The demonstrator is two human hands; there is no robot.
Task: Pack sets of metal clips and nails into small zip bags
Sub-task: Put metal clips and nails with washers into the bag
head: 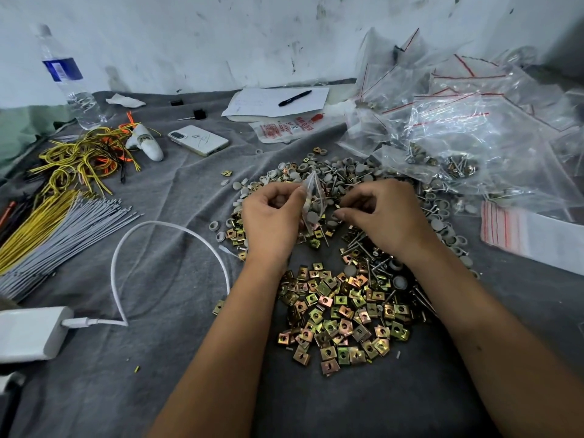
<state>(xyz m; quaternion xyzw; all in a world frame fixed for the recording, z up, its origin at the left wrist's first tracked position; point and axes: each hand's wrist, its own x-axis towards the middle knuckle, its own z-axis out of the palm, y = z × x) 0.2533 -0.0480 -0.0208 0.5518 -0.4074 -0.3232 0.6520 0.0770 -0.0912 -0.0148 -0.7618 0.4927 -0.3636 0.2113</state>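
over the middle of the grey-clothed counter (pixel 164 197), both hands met above the hardware heap. the left hand (pixel 271 216) pinched a small zip bag (pixel 313 197) by its edge, held upright, a few grey caps visible through the plastic; anything else in it was too blurred to tell. the right hand (pixel 379 216) had its fingers curled at the bag's mouth, and whether they pinched a part was hidden behind the knuckles. the forearms covered part of the pile of metal clips (pixel 341 314), and screws (pixel 369 248) poked out beside the right wrist. at far right, a mound of filled zip bags (pixel 458 128) ran off the edge, with a flat stack of empty bags (pixel 531 235) just below it.
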